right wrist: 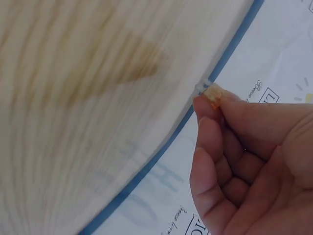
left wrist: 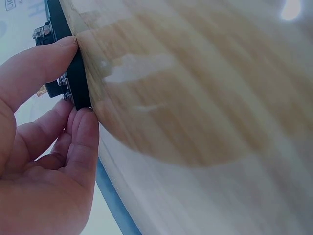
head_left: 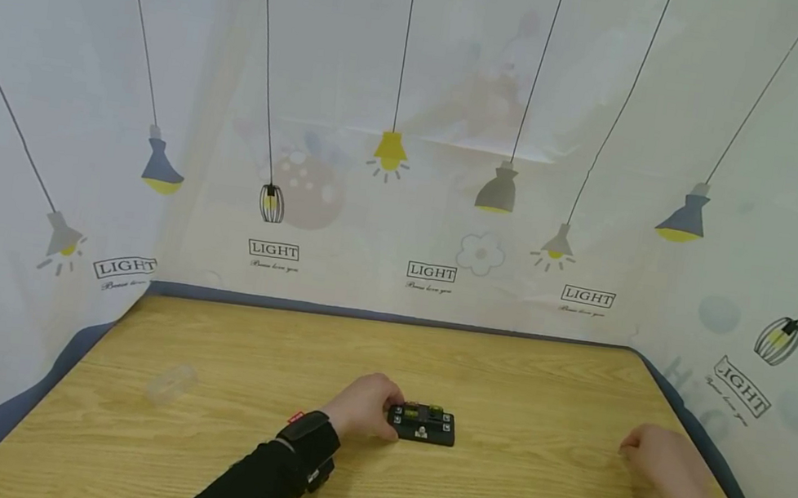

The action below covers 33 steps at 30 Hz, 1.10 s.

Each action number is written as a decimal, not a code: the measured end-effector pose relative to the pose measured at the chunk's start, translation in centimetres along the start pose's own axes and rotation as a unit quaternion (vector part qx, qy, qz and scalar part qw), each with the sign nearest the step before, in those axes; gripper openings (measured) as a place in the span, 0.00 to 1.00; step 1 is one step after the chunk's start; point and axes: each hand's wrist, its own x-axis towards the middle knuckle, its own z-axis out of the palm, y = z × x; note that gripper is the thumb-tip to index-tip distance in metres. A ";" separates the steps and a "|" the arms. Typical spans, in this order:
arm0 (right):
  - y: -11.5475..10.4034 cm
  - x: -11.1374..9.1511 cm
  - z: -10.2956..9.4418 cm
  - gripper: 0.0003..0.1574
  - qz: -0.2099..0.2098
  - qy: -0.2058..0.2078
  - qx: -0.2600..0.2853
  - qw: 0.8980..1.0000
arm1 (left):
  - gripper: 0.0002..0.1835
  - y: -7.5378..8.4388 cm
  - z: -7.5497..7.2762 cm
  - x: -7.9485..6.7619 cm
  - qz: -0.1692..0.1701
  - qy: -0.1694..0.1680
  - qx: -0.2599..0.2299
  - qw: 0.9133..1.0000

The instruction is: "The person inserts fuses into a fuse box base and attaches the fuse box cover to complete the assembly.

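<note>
On the table, my left hand (head_left: 364, 408) grips the left end of a black fuse block (head_left: 421, 432) that has metal screw terminals and small yellowish pieces on top. In the left wrist view, the thumb and fingers (left wrist: 84, 129) pinch the edge of the fuse block (left wrist: 73, 73), which hides part of its face. Over at the table's right side, my right hand (head_left: 669, 469) is apart from the block. Between its thumb and index fingertip it pinches a small orange see-through blade fuse (right wrist: 213, 96) with pale prongs; the other fingers curl loosely.
A clear plastic box (head_left: 172, 384) lies on the left part of the wooden table (head_left: 269, 349). White curtains (head_left: 337, 275) printed with lamps stand around the table's back and sides. Dark bands with devices circle both wrists.
</note>
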 end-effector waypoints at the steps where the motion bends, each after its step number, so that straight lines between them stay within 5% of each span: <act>1: -0.1 0.1 0.1 0.10 -0.010 0.005 0.002 1.000 | 0.24 0.0 0.0 0.0 0.000 0.000 0.000 1.000; 17: -2.4 0.8 0.7 0.11 -0.072 0.013 0.051 0.996 | 0.24 0.3 -0.1 -0.1 -0.007 -0.006 0.002 1.000; 33: -6.9 0.7 1.1 0.09 -0.111 0.030 0.084 0.990 | 0.24 0.0 0.0 0.0 0.001 -0.003 -0.005 1.000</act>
